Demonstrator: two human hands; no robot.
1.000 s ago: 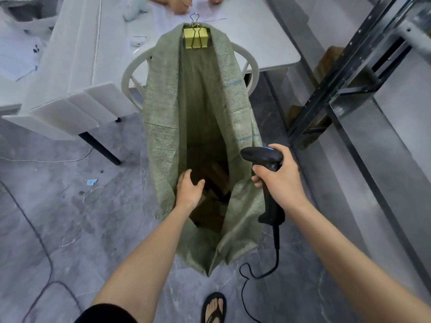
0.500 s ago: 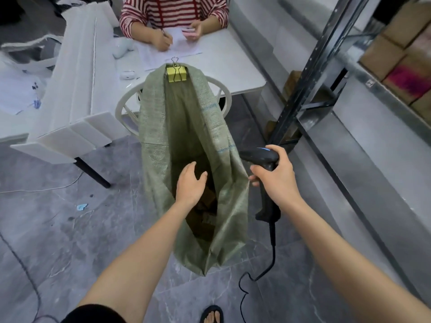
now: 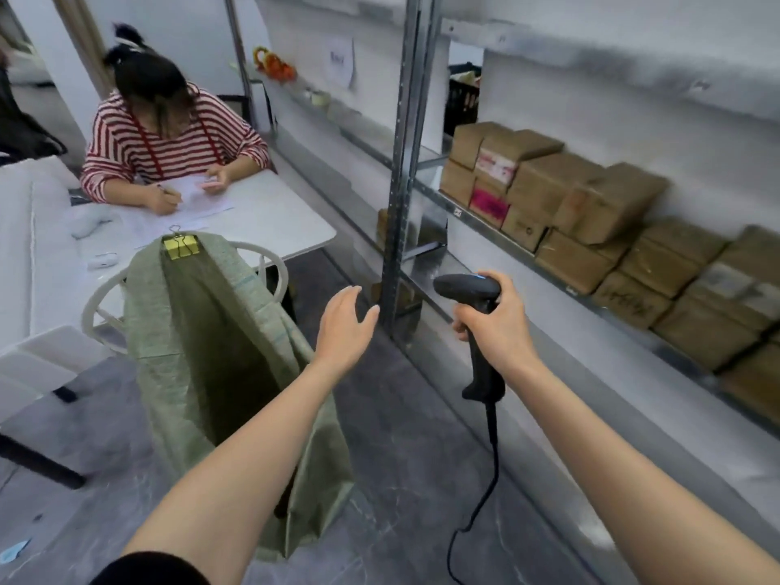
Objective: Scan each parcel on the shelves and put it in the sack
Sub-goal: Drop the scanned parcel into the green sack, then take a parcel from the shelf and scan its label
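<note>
A green woven sack (image 3: pixel 202 356) hangs open from a yellow binder clip (image 3: pixel 180 246) on a white chair back. My left hand (image 3: pixel 344 327) is empty with fingers spread, in the air to the right of the sack's mouth. My right hand (image 3: pixel 502 320) grips the handle of a black corded barcode scanner (image 3: pixel 472 297), held upright in front of the shelving. Several brown cardboard parcels (image 3: pixel 591 221) are stacked in a row on the metal shelf (image 3: pixel 485 223) at the right; two carry pink labels.
A grey metal shelf upright (image 3: pixel 401 171) stands just beyond my hands. A person in a red-striped top (image 3: pixel 164 149) writes at a white table (image 3: pixel 270 221) behind the sack. The scanner's cable (image 3: pixel 481 508) hangs to the dark stone floor. More parcels sit on a lower shelf.
My left hand has come up out of the sack and moved right, empty. My view has lifted from the sack toward the shelves, bringing the parcels into sight. The scanner stays in my right hand.
</note>
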